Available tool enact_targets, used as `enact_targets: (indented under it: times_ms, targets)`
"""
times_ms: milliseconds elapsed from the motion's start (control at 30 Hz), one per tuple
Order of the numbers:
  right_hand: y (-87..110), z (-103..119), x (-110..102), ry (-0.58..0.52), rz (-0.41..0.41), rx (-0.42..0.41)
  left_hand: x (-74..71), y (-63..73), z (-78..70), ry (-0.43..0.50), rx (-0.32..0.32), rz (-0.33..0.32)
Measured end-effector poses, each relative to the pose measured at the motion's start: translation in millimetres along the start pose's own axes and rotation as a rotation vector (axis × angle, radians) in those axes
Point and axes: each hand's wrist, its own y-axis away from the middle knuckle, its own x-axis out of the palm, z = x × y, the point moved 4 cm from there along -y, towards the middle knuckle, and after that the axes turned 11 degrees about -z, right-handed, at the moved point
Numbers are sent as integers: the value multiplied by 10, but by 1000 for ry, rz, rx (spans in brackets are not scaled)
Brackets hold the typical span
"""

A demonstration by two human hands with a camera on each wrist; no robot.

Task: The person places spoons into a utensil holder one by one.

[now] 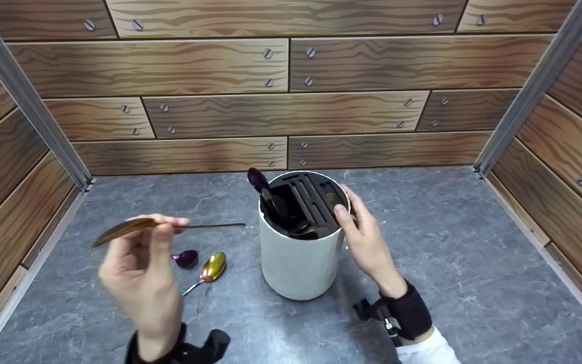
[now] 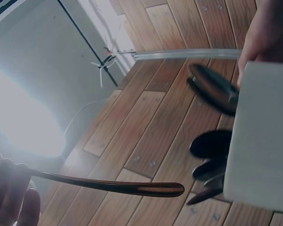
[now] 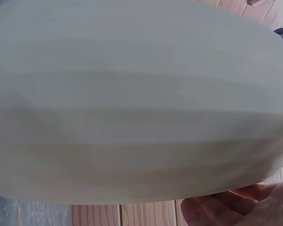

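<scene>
My left hand pinches a copper-coloured spoon between thumb and fingers, above the tabletop. Its bowl points left, and its handle reaches right towards a white cylindrical cutlery holder. This holder stands upright, with a black slotted insert in its top. Several dark utensils stick out of the larger opening, among them a purple spoon leaning over the left rim. My right hand grips the holder's right side, thumb at the rim and fingers round the far wall.
Left of the holder, a purple spoon and a gold, rainbow-tinted spoon lie on the grey marbled tabletop. My left hand hides part of both handles. Wood-patterned panels enclose the back and sides.
</scene>
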Motion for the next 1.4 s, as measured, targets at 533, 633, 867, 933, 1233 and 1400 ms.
enact_targets:
  times_ms: [533, 633, 867, 933, 1233, 1400]
  targets:
    - [-13, -11, 1, -20, 3, 5, 377, 318, 107, 38, 12, 34]
    - [-11, -15, -5, -5, 0, 9, 421, 383, 136, 72, 1, 74]
    - [-13, -15, 11, -10, 2, 10, 471, 430, 156, 68, -44, 106]
    - [-13, -14, 13, -11, 3, 8, 480, 433, 164, 55, -49, 112]
    - [-8, -10, 7, -5, 2, -2, 508, 443, 223, -6, -73, 140]
    - [-9, -6, 10, 3, -1, 3, 529, 461, 283, -42, -60, 181]
